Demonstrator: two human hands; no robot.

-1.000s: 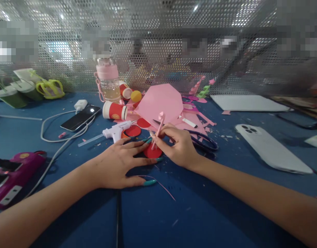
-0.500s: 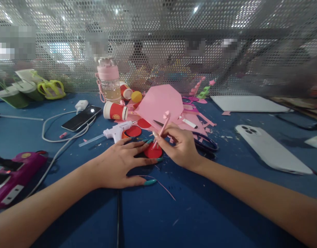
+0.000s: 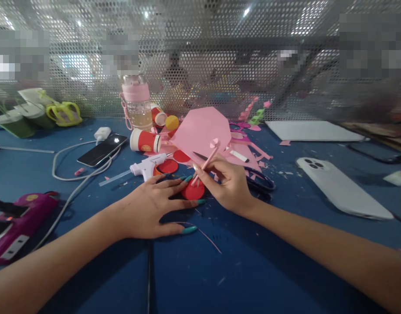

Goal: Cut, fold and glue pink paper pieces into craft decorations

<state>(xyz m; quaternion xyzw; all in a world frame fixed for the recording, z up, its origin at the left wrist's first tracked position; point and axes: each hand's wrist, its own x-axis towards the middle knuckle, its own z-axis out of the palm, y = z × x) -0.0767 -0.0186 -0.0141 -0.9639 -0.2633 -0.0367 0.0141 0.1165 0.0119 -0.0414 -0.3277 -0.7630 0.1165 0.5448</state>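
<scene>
My left hand [image 3: 154, 205] lies flat on the blue table with its fingers spread, two fingertips at the left and lower edges of a red disc [image 3: 194, 192]. Between thumb and fingers, my right hand [image 3: 229, 185] pinches a thin pink stick [image 3: 208, 159] that has a small folded pink piece on top. The stick leans to the right, and its lower end, with small splayed strips, meets the disc. Just left of the disc are a white glue gun [image 3: 150, 165] and a red ring [image 3: 168, 167]. Dark-handled scissors [image 3: 261, 179] lie partly behind my right hand.
Behind my hands are a pink paper sheet [image 3: 203, 126], a tipped paper cup [image 3: 144, 140] and a water bottle [image 3: 137, 104]. A black phone [image 3: 102, 150] and a purple power strip [image 3: 20, 222] are left; a white phone [image 3: 344, 187] is right. A perforated metal screen [image 3: 194, 56] stands behind.
The stick's top has tilted slightly to the right while its lower end stays at the red disc. My left hand remains in place, and the whole view shifts a little.
</scene>
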